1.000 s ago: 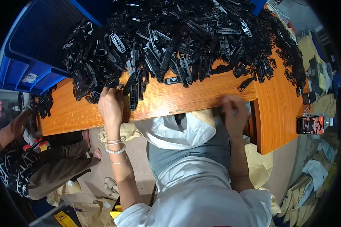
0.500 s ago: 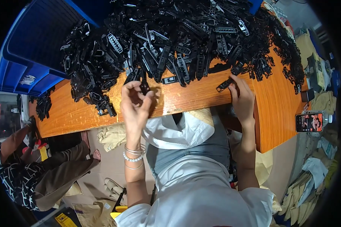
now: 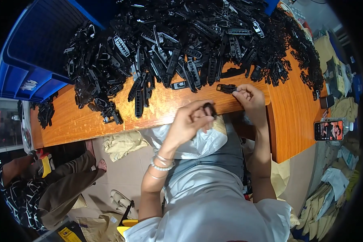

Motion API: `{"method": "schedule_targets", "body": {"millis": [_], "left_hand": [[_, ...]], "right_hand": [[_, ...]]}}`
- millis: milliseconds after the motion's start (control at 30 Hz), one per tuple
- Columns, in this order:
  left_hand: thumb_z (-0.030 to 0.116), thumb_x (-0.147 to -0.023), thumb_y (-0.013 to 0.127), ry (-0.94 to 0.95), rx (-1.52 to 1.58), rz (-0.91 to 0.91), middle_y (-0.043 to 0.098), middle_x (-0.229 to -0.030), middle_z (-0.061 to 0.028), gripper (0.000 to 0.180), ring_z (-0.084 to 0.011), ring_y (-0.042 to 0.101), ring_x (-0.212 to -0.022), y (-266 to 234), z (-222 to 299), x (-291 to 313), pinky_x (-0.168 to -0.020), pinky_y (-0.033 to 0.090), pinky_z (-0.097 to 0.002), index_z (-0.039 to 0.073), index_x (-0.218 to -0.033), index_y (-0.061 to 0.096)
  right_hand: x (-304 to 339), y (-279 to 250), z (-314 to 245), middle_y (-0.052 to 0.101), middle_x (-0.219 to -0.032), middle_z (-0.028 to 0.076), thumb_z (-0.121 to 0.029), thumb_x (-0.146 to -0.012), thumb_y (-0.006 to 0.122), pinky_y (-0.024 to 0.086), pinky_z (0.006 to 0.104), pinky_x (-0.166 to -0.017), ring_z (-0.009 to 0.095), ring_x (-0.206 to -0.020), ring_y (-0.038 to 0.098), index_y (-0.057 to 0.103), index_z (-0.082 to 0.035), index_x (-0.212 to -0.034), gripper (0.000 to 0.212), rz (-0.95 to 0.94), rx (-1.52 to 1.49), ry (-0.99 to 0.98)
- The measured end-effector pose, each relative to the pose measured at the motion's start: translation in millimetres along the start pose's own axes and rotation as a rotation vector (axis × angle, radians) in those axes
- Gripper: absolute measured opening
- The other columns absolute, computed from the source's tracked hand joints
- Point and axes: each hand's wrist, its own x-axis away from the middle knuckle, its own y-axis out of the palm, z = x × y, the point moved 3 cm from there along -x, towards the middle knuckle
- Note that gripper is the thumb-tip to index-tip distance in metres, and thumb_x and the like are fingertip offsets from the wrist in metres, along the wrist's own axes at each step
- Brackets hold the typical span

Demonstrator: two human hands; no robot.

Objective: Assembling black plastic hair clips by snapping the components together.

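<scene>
Left hand (image 3: pixel 189 121) has pulled back off the tabletop (image 3: pixel 88 121), pinching a small black clip (image 3: pixel 208 108); right hand (image 3: pixel 250 97) grips a black strip (image 3: pixel 226 88) at near edge, below the pile (image 3: pixel 181 44).

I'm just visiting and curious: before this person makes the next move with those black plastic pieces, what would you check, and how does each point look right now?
1. Left hand has a grip on the small black part: ok, pinched in its fingers.
2. Right hand reaches the black strip: ok, fingertips touch its end.
3. Black strip lies flat on the wooden table: ok, apart from the pile of black parts.
4. The two pieces fit each other: cannot tell, too small.
5. White bag on the lap is open under the table edge: cannot tell.
6. Phone is clear of both hands: ok.
</scene>
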Motion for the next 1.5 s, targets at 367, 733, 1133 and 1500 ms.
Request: {"method": "schedule_targets", "body": {"millis": [367, 733, 1133, 1500], "left_hand": [[-0.007, -0.075, 0.06, -0.011, -0.132, 0.025, 0.055, -0.063, -0.0036, 0.031, -0.0076, 0.052, -0.05, 23, -19, -25, -0.047, 0.041, -0.0198, -0.007, -0.104, 0.052], [-0.003, -0.078, 0.059, -0.025, 0.442, 0.05, 0.062, -0.079, -0.0108, 0.028, -0.0142, 0.059, -0.053, 13, -18, -16, -0.04, 0.042, -0.0194, -0.007, -0.104, 0.051], [0.018, -0.093, 0.039, -0.13, 0.95, -0.239, 0.058, -0.075, -0.02, 0.035, -0.0176, 0.051, -0.039, 15, -22, 2, -0.035, 0.04, -0.0205, -0.012, -0.109, 0.047], [0.013, -0.09, 0.045, -0.035, 0.723, 0.064, 0.06, -0.08, -0.0167, 0.031, -0.0193, 0.06, -0.063, 2, -25, 5, -0.048, 0.047, -0.0237, -0.006, -0.114, 0.045]], "right_hand": [[6, -12, -8, 0.051, -0.082, 0.001, -0.002, -0.08, 0.057, 0.033, 0.0169, -0.053, 0.003, -0.061, 0.043, 0.057, 0.005, -0.08, 0.007, 0.191, -0.042, -0.134], [26, -3, -29, 0.055, -0.095, 0.01, 0.01, -0.075, 0.055, 0.043, 0.0205, -0.059, 0.01, -0.067, 0.052, 0.053, 0.003, -0.083, 0.011, 0.15, -0.117, -0.27], [44, 15, -68, 0.057, -0.085, 0.01, 0.009, -0.065, 0.061, 0.044, 0.0249, -0.06, 0.018, -0.072, 0.056, 0.061, -0.001, -0.08, 0.018, -0.045, -0.013, -0.633], [25, -6, -26, 0.053, -0.088, 0.008, 0.006, -0.077, 0.057, 0.043, 0.0192, -0.061, 0.01, -0.071, 0.05, 0.053, 0.0, -0.086, 0.012, 0.414, 0.224, -0.424]]}}
